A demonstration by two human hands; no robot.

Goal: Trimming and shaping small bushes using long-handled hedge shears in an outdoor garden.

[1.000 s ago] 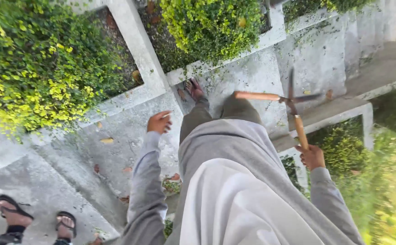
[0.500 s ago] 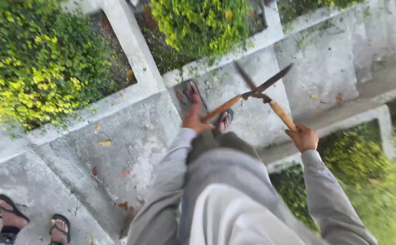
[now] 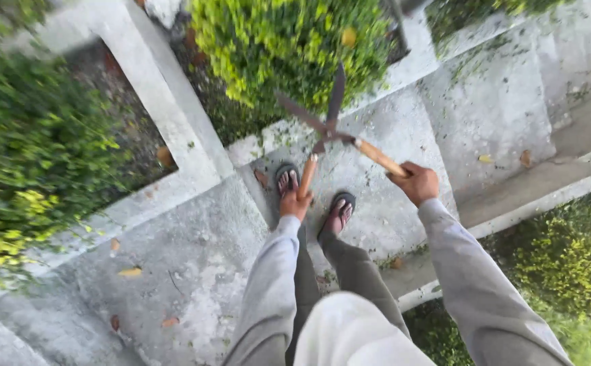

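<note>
I hold a pair of hedge shears (image 3: 327, 125) with wooden handles and dark blades spread apart. My left hand (image 3: 295, 202) grips the left handle and my right hand (image 3: 415, 181) grips the right one. The blades point up toward a yellow-green shrub (image 3: 289, 44) in a concrete-edged bed. Below the shears my two feet in sandals (image 3: 316, 196) stand on the grey concrete path (image 3: 194, 264). Both arms wear grey sleeves.
A second leafy bush (image 3: 24, 163) fills the left side behind a concrete kerb (image 3: 167, 115). A low hedge (image 3: 566, 264) grows at the lower right beyond a concrete ledge (image 3: 533, 183). Dry leaves lie scattered on the path.
My left hand has come onto the shears' left handle, and both hands have swung the shears from the right toward the shrub ahead. The view has tipped down, and another person's sandalled feet have left it.
</note>
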